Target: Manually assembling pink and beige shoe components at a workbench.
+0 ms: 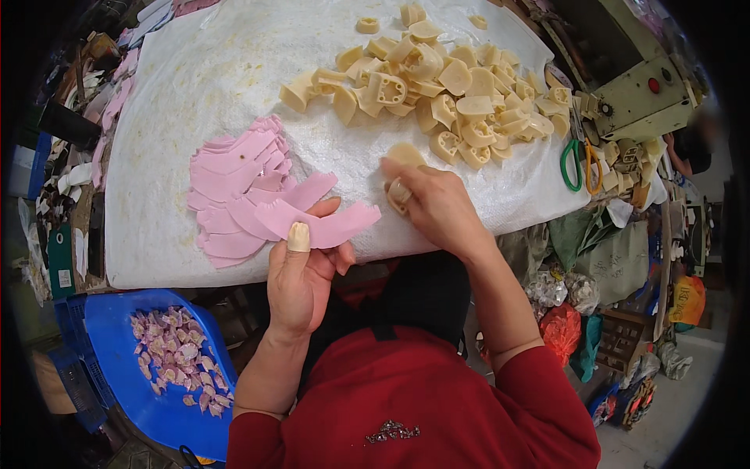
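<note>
My left hand (301, 289) pinches a curved pink strip (344, 224) with notched ends, its thumb in a pale yellowish cover. Under and beyond that strip lies a fanned stack of similar pink pieces (230, 176). My right hand (445, 207) has its fingers closed around a beige shoe heel (406, 154), just above the white sheet; the fingers partly hide it. Past my right hand spreads a heap of loose beige shoe heels (476, 86), some showing hollow undersides with holes.
A white woven sheet (172, 86) covers the table. Below its left front edge stands a blue basin (141, 406) holding many pinkish small pieces (180, 352). Green-handled scissors (571, 165) and an orange-handled pair (593, 169) hang at the right edge. A machine (644, 98) stands behind them.
</note>
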